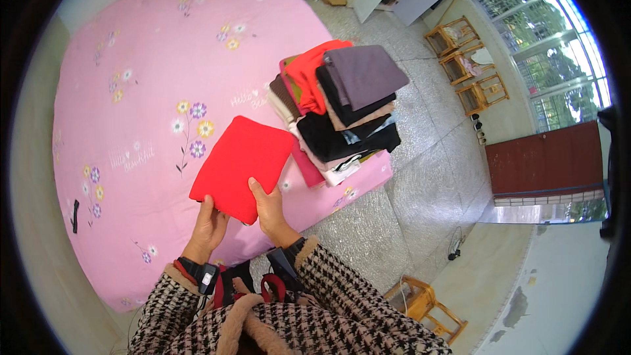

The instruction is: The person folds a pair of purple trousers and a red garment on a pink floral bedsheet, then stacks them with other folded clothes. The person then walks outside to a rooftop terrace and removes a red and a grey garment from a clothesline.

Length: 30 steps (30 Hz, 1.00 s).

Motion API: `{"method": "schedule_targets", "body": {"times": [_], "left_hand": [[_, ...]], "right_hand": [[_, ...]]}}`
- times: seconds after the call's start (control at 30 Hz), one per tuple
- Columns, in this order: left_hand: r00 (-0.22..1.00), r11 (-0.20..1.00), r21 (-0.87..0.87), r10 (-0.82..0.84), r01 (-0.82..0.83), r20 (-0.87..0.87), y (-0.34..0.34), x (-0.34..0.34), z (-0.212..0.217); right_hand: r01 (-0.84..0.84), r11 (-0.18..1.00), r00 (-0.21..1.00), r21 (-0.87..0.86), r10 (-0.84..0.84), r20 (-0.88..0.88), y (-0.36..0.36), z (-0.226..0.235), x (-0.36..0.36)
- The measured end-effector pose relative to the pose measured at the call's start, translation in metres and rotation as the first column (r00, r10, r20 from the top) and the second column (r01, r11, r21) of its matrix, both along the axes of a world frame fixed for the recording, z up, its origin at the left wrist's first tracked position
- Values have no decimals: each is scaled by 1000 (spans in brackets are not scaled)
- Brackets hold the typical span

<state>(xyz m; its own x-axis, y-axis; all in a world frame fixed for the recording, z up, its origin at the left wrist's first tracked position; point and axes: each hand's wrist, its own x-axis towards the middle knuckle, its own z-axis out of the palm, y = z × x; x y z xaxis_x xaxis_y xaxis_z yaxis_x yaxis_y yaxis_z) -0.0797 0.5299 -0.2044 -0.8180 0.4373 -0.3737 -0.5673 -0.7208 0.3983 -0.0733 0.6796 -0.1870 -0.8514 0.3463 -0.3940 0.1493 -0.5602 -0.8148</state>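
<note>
A: Red cloth (pixel 240 164), where?
B: Over the bed (pixel 148 204), beside the pile (pixel 365 79). Left hand (pixel 209 225) and right hand (pixel 268 212) grip its near edges.
A: Handling?
B: Probably light, soft, floppy, not fragile. Best pinched through all layers, both sides.

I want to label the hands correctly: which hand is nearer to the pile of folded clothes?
The right hand. It grips the red cloth at its lower right, below-left of the pile; the left hand grips its lower-left edge, farther away.
</note>
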Motion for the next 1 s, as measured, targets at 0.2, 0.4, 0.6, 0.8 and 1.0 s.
{"method": "schedule_targets", "body": {"times": [0.2,0.4,0.6,0.8,1.0], "left_hand": [[980,978,-187,55,-91,-191,96,-41,128],[872,960,-240,11,-146,-490,214,-93,228],[856,997,-80,-27,-17,-517,284,-161,273],[879,926,-342,-24,-160,-476,345,-201,153],[972,796,-568,106,-210,-212,353,-202,50]], "right_hand": [[-242,951,951,191,272,-147,93,80,32],[-192,939,981,285,183,56,282,59,147],[290,926,852,242,-365,375,455,23,317],[482,858,758,179,-510,407,505,4,419],[507,857,715,91,-477,511,506,-8,452]]}}
